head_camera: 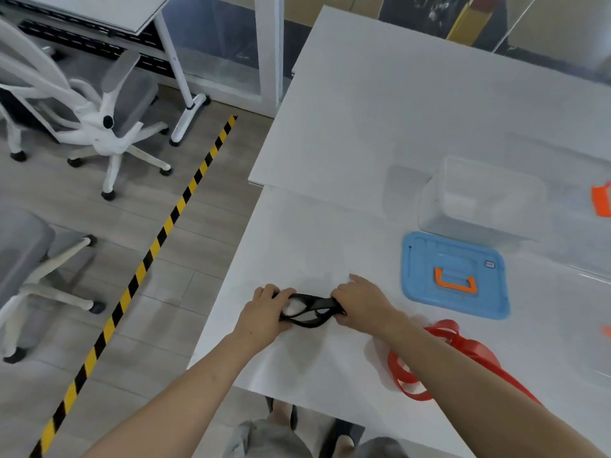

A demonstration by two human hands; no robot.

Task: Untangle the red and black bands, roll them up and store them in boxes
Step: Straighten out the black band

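Note:
The black band (310,312) is stretched in flat loops between my two hands, just above the white table (330,226). My left hand (264,312) grips its left end and my right hand (360,305) grips its right end. The red band (463,348) lies loose in coils on the table to the right, partly hidden under my right forearm. A clear plastic box (479,200) stands open farther back on the right. Its blue lid (453,276) with an orange handle lies flat in front of it.
An orange part (601,200) of another box shows at the right edge. The table's left edge runs near my left hand. White office chairs (99,120) and yellow-black floor tape (148,259) are on the floor to the left.

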